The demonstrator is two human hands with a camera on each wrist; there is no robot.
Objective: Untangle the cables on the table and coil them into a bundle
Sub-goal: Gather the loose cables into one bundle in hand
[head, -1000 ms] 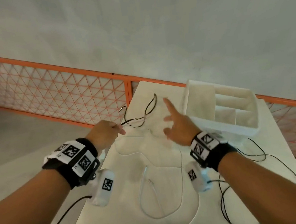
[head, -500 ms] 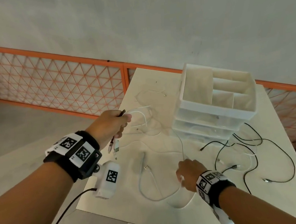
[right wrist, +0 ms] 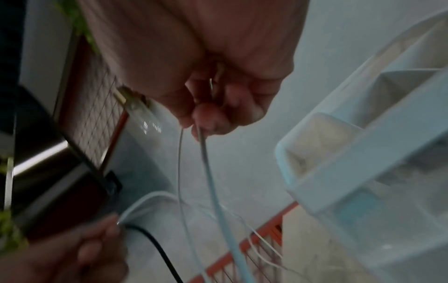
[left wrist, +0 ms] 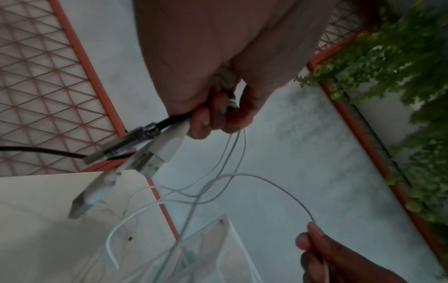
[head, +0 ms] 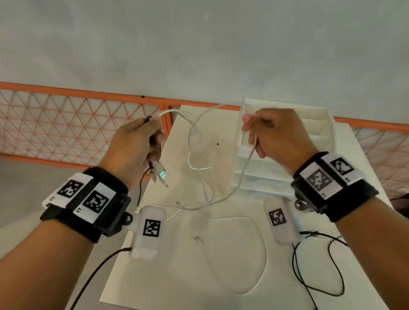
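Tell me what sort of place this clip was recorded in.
Probably a terrace, balcony or semi-outdoor work corner, not a lab: an orange mesh railing runs behind the white table, green plants grow beyond it, and the floor is bare concrete.

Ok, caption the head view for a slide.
Left hand grips plug ends, right hand pinches a white cable raised over the table.

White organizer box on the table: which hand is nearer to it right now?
Right. The right hand is raised directly in front of the organizer box, pinching a white cable. The left hand holds cable plugs out past the table's left edge.
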